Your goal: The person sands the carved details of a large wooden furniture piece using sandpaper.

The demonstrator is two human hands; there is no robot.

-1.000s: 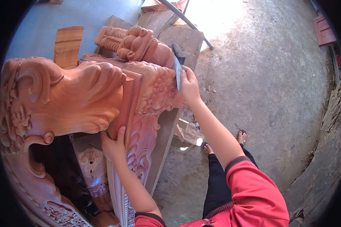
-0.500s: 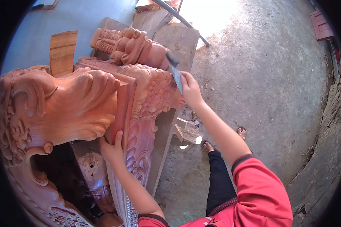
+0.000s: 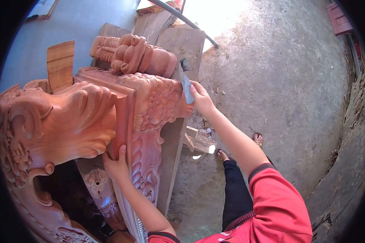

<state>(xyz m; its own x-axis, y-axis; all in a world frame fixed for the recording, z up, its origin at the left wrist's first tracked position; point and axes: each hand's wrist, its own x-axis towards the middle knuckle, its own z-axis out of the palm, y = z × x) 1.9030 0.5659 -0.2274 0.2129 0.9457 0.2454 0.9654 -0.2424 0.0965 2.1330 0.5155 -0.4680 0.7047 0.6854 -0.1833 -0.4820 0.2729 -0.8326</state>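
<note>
My right hand (image 3: 201,98) pinches a grey, flexible strip (image 3: 185,83), perhaps sandpaper or cloth, whose upper end curls over. The strip hangs beside the corner of a reddish carved wooden piece (image 3: 154,97). My left hand (image 3: 117,165) rests on the smooth edge of that piece, thumb on top and the other fingers mostly hidden beneath. Left of it lies a large carved orange-brown wooden part (image 3: 73,121) with rounded, claw-like lobes. Another carved part with round knobs (image 3: 134,54) lies at the back.
A flat wooden board (image 3: 61,65) stands upright near the blue wall (image 3: 93,20). A metal pole (image 3: 182,18) slants across the top. Wood offcuts (image 3: 200,143) lie on the concrete floor (image 3: 271,81) near my feet. Rough timber (image 3: 344,162) is at the right.
The view has shifted slightly, so the carvings appear further left. The strip in my right hand now hangs more upright, its curled end bent over. My left hand stays on the wooden edge.
</note>
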